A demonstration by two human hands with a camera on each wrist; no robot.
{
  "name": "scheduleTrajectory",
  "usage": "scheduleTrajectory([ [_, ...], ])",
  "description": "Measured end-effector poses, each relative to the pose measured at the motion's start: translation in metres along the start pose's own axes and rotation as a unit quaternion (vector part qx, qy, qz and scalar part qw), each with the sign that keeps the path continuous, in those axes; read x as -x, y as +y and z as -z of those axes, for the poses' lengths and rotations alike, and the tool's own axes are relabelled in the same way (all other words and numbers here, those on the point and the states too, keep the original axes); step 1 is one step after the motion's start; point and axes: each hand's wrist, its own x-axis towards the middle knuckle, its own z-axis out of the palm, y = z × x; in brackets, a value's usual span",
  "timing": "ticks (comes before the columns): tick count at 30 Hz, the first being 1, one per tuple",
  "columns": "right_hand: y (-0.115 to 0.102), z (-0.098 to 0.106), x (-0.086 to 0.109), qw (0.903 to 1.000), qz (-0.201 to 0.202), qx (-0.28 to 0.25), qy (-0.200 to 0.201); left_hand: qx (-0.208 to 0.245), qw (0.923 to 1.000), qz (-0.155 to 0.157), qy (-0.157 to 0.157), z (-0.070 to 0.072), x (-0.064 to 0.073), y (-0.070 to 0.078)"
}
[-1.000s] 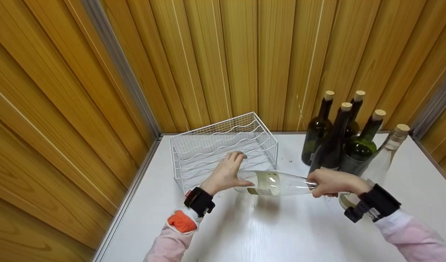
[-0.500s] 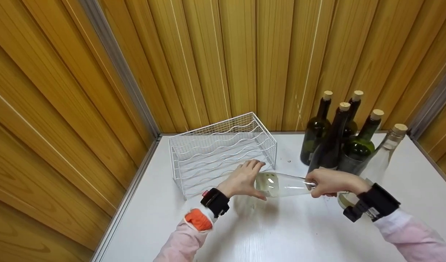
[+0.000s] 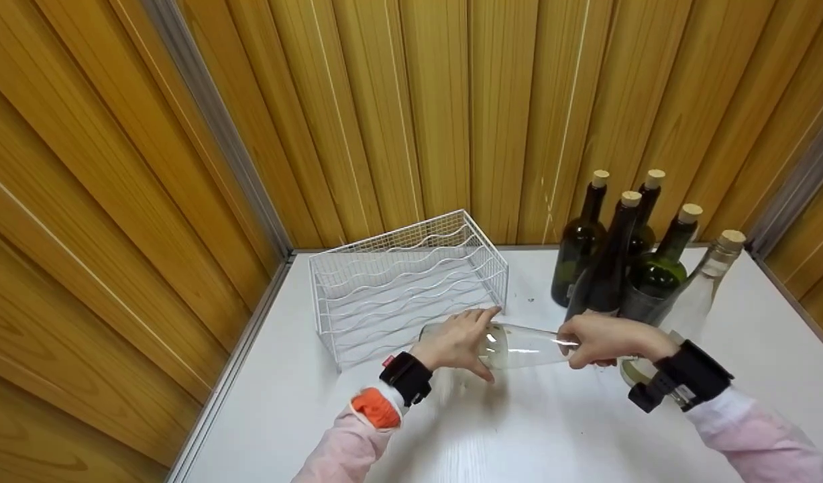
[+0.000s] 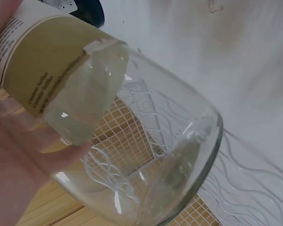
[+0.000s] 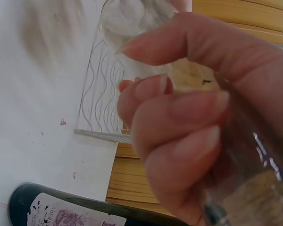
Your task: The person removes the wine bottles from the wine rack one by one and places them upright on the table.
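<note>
A clear glass bottle (image 3: 528, 347) with an olive-and-white label (image 4: 42, 61) lies sideways above the white table. My right hand (image 3: 602, 339) grips its neck, fingers curled round it in the right wrist view. Around the body near the base is my left hand (image 3: 455, 342), fingers over the far side and thumb on the near side. The bottle's base points left, close to the front of a white wire rack (image 3: 411, 295) with wavy bars. In the left wrist view, the rack shows through the glass.
Several dark corked bottles (image 3: 579, 255) stand upright at the back right. A clear corked bottle (image 3: 696, 295) stands beside them, partly behind my right hand. Wood-patterned panels (image 3: 438, 121) wall the table (image 3: 518, 429) at the back and sides.
My left hand has moved right along the bottle, from its base end onto the labelled body, and now wraps it. My right hand keeps its grip on the neck, nearly still.
</note>
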Motion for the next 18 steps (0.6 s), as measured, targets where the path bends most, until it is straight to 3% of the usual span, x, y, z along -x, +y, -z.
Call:
scheduleTrajectory([
  [9,0.0008,-0.0016,-0.0031,1.0,-0.002,-0.009,-0.003,-0.015,0.9996,-0.016,0.019,-0.0041,0.0021,-0.0028],
  [18,-0.0001,-0.0041,-0.0089,0.9994,-0.034,-0.004,-0.009,-0.028,0.999,-0.012,0.032,-0.0093,0.0027,-0.0036],
])
